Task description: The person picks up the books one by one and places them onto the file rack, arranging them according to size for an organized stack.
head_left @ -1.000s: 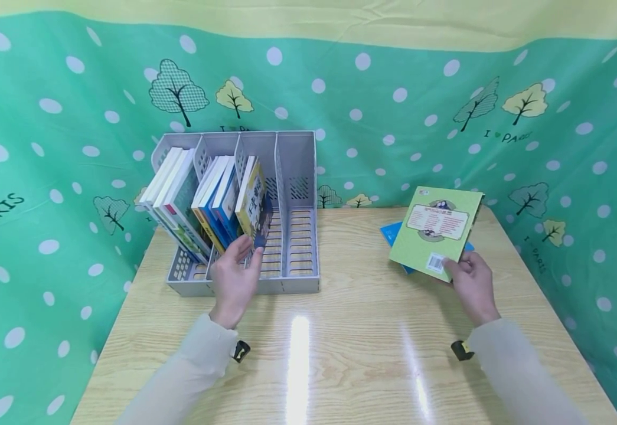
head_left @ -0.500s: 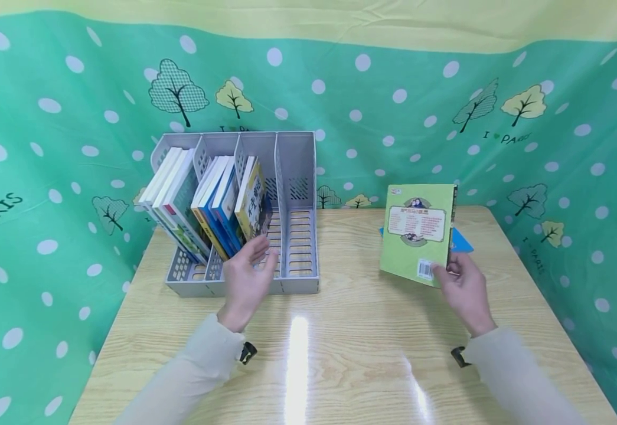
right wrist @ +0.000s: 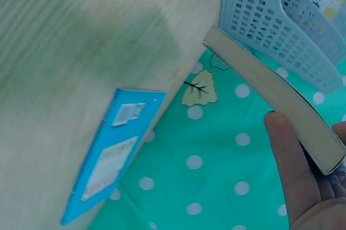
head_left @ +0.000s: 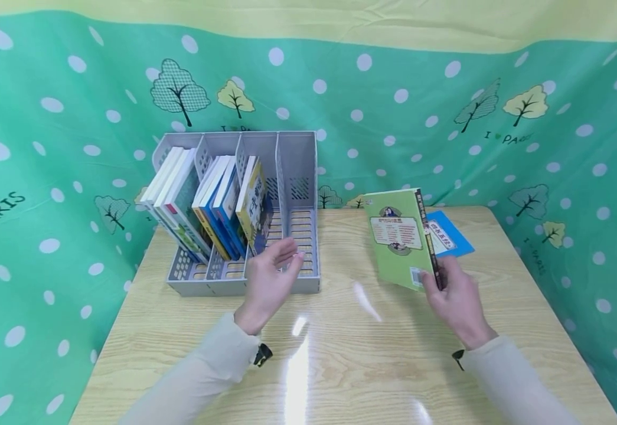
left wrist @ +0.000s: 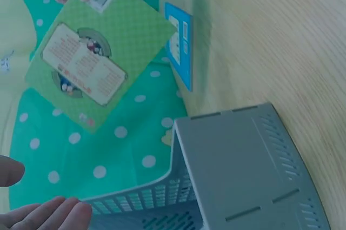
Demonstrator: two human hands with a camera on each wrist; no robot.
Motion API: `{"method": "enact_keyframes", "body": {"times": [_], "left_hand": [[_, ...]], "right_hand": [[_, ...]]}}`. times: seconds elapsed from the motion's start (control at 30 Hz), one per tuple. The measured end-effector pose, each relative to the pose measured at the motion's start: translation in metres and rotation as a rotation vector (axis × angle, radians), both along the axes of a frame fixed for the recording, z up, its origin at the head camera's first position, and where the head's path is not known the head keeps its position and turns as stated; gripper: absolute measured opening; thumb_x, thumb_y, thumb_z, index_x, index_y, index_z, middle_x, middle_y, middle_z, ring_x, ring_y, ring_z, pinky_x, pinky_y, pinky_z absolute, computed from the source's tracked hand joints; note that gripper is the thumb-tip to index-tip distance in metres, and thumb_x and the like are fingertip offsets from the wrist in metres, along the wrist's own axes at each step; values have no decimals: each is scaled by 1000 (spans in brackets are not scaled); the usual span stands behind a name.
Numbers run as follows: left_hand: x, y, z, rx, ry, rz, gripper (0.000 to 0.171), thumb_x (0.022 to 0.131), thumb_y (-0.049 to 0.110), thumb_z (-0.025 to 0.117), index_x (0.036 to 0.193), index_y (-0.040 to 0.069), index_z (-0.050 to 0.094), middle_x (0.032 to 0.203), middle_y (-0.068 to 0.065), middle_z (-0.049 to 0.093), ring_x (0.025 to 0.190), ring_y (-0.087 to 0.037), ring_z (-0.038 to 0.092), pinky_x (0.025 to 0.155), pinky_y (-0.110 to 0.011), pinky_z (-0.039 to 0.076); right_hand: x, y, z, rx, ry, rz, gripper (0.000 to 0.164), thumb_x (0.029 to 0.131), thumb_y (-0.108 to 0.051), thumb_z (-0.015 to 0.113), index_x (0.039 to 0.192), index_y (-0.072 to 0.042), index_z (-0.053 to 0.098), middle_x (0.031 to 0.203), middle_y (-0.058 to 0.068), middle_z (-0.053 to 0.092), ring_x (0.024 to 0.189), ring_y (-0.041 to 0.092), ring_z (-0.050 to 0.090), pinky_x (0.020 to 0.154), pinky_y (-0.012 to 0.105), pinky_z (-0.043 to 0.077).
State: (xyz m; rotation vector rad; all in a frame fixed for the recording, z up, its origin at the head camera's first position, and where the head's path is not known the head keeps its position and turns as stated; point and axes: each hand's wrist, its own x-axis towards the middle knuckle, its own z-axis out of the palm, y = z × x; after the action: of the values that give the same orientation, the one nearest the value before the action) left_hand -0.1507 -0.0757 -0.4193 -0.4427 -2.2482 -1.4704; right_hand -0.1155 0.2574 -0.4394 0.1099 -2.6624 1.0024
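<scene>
A green book is held up off the table by my right hand, thumb on its green cover near the barcode and fingers behind, at the spine side. In the right wrist view the page edges of the green book face the camera. My left hand hovers in front of the grey file rack, fingers extended, thumb apart, holding nothing. The left wrist view shows fingertips beside the rack's wall. A blue book lies flat on the table behind the right hand.
Several books stand leaning in the rack's left compartments, and a yellow book leans in the third. The rightmost compartment holds none. A green dotted curtain hangs behind the wooden table.
The right hand has carried the green book left and turned it, so its spine now shows and more of the blue book is uncovered. The left hand has drifted right along the rack's front.
</scene>
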Motion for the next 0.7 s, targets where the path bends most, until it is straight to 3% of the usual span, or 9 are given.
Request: {"method": "enact_keyframes", "body": {"times": [0.27, 0.47, 0.7], "left_hand": [[4, 14, 5, 58, -80, -74, 31, 89, 11, 68, 115, -5, 63, 106, -19, 68, 93, -24, 69, 81, -30, 57], [6, 23, 10, 148, -213, -141, 36, 88, 14, 70, 119, -2, 62, 111, -16, 67, 99, -24, 67, 83, -28, 56], [18, 39, 38, 228, -386, -209, 38, 88, 5, 68, 122, -10, 58, 116, -24, 63, 105, -32, 64, 86, -27, 54]], "right_hand": [[4, -10, 6, 82, 70, 44, 14, 93, -12, 60, 95, -6, 48, 60, 0, 43, 42, 9, 36, 32, 21, 30], [6, -14, 6, 129, 105, 76, 14, 91, -7, 60, 96, -4, 48, 63, 3, 49, 40, 6, 35, 30, 18, 31], [4, -20, 5, 262, 404, 195, 13, 84, -3, 59, 92, 0, 49, 68, 7, 57, 46, 8, 44, 33, 16, 37]]}}
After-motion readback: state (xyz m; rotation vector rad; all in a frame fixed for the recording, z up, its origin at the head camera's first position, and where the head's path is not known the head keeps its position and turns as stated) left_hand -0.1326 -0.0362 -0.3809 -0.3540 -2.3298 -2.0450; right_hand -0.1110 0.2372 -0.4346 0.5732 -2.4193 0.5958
